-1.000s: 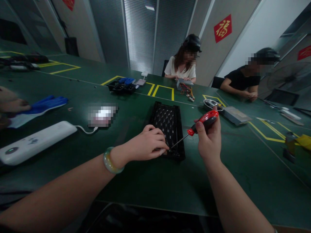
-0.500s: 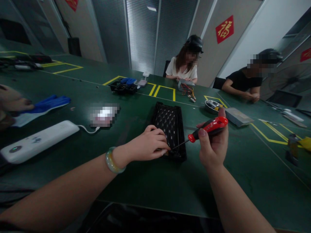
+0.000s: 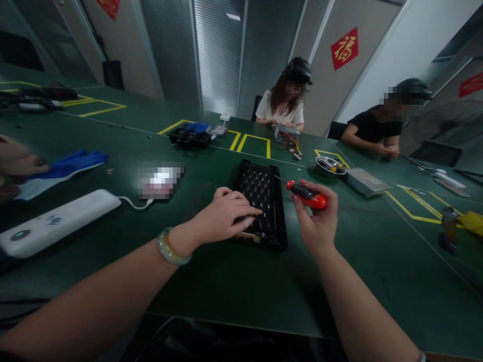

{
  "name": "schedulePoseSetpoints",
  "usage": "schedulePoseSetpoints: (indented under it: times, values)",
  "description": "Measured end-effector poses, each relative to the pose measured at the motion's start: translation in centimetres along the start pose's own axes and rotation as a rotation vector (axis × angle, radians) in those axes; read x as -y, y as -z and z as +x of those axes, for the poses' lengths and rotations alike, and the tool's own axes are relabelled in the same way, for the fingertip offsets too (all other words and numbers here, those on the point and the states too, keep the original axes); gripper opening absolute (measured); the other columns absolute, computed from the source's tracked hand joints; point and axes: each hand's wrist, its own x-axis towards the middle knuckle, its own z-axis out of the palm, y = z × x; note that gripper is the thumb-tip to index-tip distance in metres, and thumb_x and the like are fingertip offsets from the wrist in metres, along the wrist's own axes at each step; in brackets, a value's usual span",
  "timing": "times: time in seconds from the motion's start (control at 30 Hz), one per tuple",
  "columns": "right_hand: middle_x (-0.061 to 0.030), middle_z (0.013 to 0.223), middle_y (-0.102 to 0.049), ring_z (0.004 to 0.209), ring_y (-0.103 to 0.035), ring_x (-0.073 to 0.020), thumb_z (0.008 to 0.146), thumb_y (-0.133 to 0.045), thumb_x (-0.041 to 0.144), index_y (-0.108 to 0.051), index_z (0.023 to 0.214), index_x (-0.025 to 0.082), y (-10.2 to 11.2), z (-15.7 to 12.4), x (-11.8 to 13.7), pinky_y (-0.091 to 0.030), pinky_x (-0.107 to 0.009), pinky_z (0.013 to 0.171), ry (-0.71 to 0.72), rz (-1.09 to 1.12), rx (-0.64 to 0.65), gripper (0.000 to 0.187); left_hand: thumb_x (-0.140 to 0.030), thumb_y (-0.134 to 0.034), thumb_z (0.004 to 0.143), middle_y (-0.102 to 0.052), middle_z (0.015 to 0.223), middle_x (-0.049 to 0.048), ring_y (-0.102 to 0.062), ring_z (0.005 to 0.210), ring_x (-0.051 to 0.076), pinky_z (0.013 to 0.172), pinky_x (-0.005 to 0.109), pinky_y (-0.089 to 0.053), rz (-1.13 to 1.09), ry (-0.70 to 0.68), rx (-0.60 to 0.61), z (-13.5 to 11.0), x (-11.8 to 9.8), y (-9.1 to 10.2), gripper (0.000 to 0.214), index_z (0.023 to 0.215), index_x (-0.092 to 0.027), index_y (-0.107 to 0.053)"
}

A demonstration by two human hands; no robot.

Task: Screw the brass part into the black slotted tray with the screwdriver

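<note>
A black perforated housing (image 3: 264, 193) lies flat on the green table (image 3: 226, 281) in front of me. My left hand (image 3: 224, 213), with a pale bracelet at the wrist, rests on the housing's near left corner with its fingers curled and pressing down. My right hand (image 3: 315, 221) is closed round the red and black handle of a screwdriver (image 3: 304, 193), held just right of the housing. The shaft points up and away to the left, clear of the housing.
A white elongated device (image 3: 56, 221) with a cable lies at the left, blue gloves (image 3: 73, 161) beyond it. A metal bowl (image 3: 330, 165) and a grey box (image 3: 366, 181) sit at the right. Two people work at the far side, with black trays (image 3: 188, 137) and a wired unit (image 3: 289, 136).
My right hand has lifted the screwdriver tip off the housing's near corner and turned the tool so the shaft points away. My left hand has shifted slightly on the housing.
</note>
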Motion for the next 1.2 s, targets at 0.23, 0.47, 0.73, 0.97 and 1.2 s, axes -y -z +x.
schedulePoseSetpoints:
  times: [0.23,0.47,0.73,0.97,1.2]
  values:
    - [-0.0033,0.138,-0.06,0.129,-0.058,-0.0205,0.089,-0.053,0.009,-0.064,0.116,0.029,-0.6,0.0,-1.7,-0.047,-0.044,0.112,0.021,-0.245,0.416,0.035,-0.035,-0.051,0.101,-0.075,0.112,0.0013,-0.061,0.108,0.022,0.1,0.047,-0.023,0.015,0.178,-0.117,0.0,1.0,0.0,0.028,0.122,-0.032,-0.07]
    - [-0.0019,0.135,-0.063,0.12,-0.062,-0.0217,0.091,-0.061,0.019,-0.065,0.125,0.032,-0.7,0.1,-1.7,-0.05,-0.043,0.106,-0.024,-0.41,0.587,0.037,-0.037,-0.051,0.1,-0.075,0.11,0.0019,-0.061,0.107,0.022,0.099,0.048,-0.024,0.037,0.255,-0.157,0.0,1.6,-0.2,0.029,0.122,-0.032,-0.069]
    - [-0.0055,0.112,-0.07,0.104,-0.065,-0.0253,0.086,-0.073,0.039,-0.07,0.122,0.03,-0.7,0.4,-2.2,-0.051,-0.046,0.095,-0.066,-0.479,0.627,0.037,-0.036,-0.05,0.1,-0.075,0.107,0.0021,-0.061,0.105,0.022,0.1,0.047,-0.025,0.037,0.265,-0.188,-0.2,2.0,-0.4,0.028,0.12,-0.031,-0.07]
    - [-0.0059,0.11,-0.073,0.11,-0.059,-0.0297,0.087,-0.07,0.048,-0.072,0.12,0.034,-0.8,0.3,-2.4,-0.042,-0.052,0.097,-0.099,-0.502,0.654,0.035,-0.036,-0.052,0.1,-0.074,0.107,0.0008,-0.061,0.105,0.021,0.099,0.047,-0.024,0.03,0.286,-0.155,-0.2,2.2,-0.6,0.027,0.12,-0.032,-0.07]
    - [-0.0064,0.121,-0.068,0.114,-0.059,-0.025,0.097,-0.053,0.043,-0.07,0.122,0.032,-1.0,-0.1,-2.7,-0.043,-0.046,0.102,-0.199,-0.483,0.552,0.033,-0.038,-0.049,0.101,-0.075,0.109,0.0017,-0.061,0.106,0.022,0.098,0.046,-0.025,0.03,0.302,-0.175,-0.2,2.7,-0.7,0.03,0.122,-0.031,-0.069]
